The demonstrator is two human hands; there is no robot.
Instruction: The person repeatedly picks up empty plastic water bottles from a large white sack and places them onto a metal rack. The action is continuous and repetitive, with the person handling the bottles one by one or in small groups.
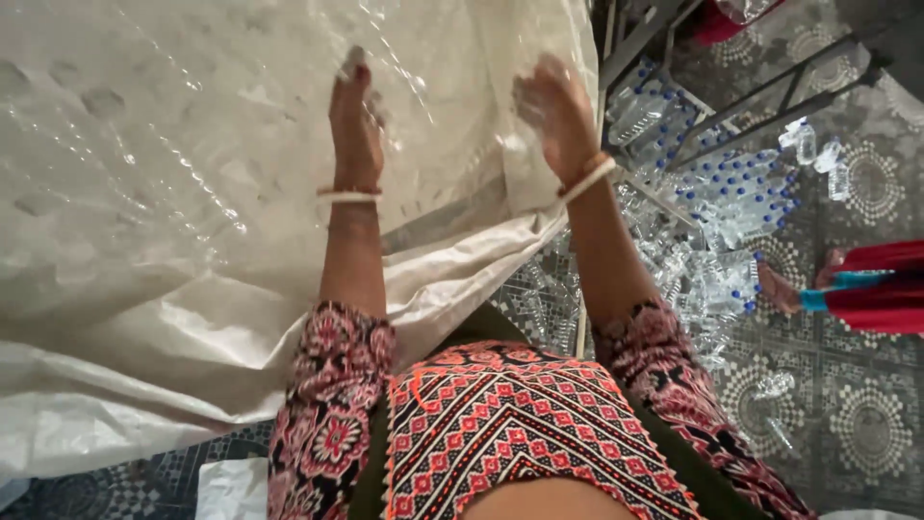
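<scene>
The large white woven sack, covered with a clear plastic sheet, fills the left and centre of the view and lies over the patterned tiled floor. The left hand rests flat on the plastic sheet, fingers extended and together, gripping nothing. The right hand sits near the sack's right edge, fingers spread and blurred; whether it holds the sheet cannot be determined. Right of the sack, a pile of empty clear plastic bottles with blue caps lies on the floor. Another person's foot stands beside the pile.
</scene>
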